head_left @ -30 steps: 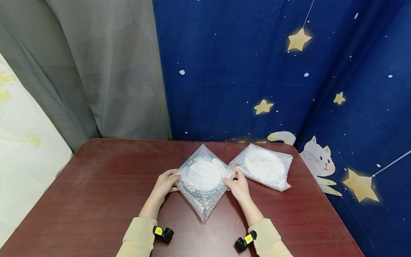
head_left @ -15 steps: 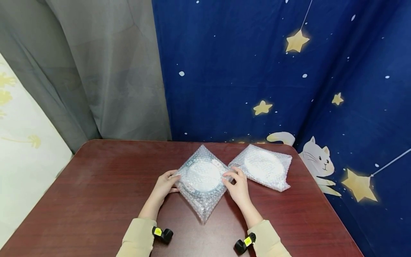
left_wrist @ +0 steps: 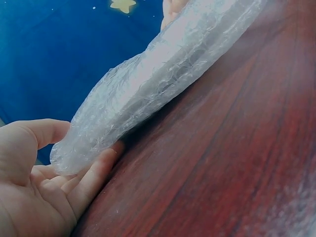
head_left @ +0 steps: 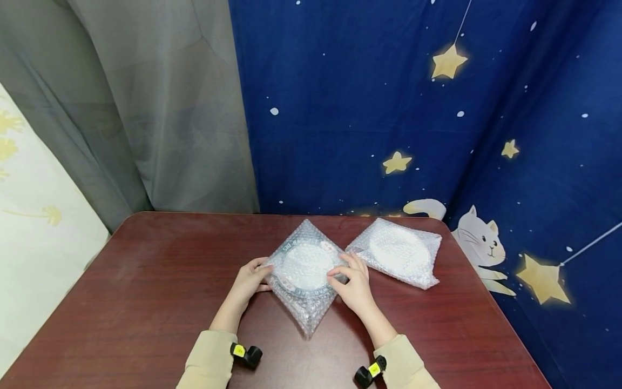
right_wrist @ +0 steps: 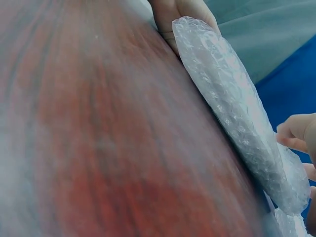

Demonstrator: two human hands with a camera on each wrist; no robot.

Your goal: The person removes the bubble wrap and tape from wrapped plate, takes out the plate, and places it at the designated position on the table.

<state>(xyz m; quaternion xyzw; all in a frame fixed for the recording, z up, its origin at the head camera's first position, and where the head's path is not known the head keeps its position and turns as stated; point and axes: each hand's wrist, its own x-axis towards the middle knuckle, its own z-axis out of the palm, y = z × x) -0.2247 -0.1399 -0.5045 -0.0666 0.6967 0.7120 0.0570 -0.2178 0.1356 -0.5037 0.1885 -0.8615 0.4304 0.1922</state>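
A bubble-wrapped packet lies corner-on before me, a round white shape and grey-green lettering showing through the wrap. My left hand grips its left corner, the thumb on top and fingers underneath; the left wrist view shows this left hand from the side. Over the packet's right part, the thumb and index fingertips of my right hand come together and pinch at the upper layer of wrap. The other fingers of the right hand spread beyond them in the right wrist view. Inside the wrap, the exact object is obscured.
A second bubble-wrapped packet lies at the back right of the brown wooden table, close to the first one's right corner. Behind the table's far edge hang a grey curtain and a blue star-patterned curtain.
My right hand has let go of the packet's right corner and moved left over its top, bringing thumb and index together. My left hand keeps its grip.
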